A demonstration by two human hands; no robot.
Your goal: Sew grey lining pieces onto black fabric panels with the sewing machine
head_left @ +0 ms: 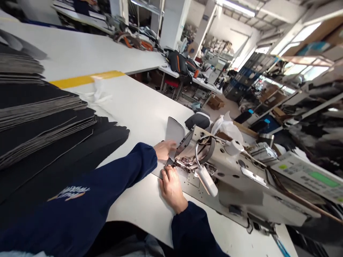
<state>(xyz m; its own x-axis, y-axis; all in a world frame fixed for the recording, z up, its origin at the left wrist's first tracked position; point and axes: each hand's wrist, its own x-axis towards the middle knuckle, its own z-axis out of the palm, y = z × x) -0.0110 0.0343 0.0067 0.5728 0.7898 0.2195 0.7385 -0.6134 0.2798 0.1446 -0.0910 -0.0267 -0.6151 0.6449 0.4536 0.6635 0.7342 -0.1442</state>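
Observation:
A sewing machine (pixel 227 164) lies at a slant right of my hands, its needle area by my fingertips. My right hand (pixel 173 187) rests palm down just in front of the presser foot (pixel 182 163), fingers bent and close together on the edge of a small dark fabric piece (pixel 170 162). My left hand (pixel 164 149) reaches to the far side of the needle area. Its fingers are smeared by motion and partly behind the machine head, so what they hold is unclear. A grey panel with a dark edge (pixel 174 129) stands just beyond it.
Stacks of dark fabric pieces (pixel 53 132) cover the table's left side. A yellow strip (pixel 85 79) crosses the white table (pixel 139 103). A black-and-white piece (pixel 198 120) lies behind the machine. A lamp (pixel 206 181) hangs over the machine bed; a control panel (pixel 311 175) sits right.

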